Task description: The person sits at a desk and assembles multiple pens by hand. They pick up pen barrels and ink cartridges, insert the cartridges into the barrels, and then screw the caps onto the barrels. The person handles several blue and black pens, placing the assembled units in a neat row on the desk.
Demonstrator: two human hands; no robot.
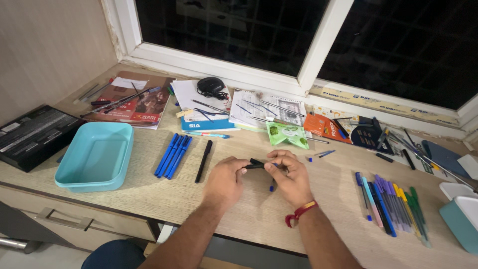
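Landmark: the black pen (260,164), held above the wooden surface (259,214), centre front. Far left of it, a light blue tray (94,155), nothing in it. Nearer left, four blue pens (172,155) in a row, then a capped black pen (203,160). Left hand (226,179) closed on the held pen's left end; right hand (289,177) pinching its right end, red thread on that wrist. Judgement: keep both grips near the joint, pull or push straight along the barrel, no twisting sideways. Small blue cap (272,188) just below. Far right, row of coloured pens (391,204).
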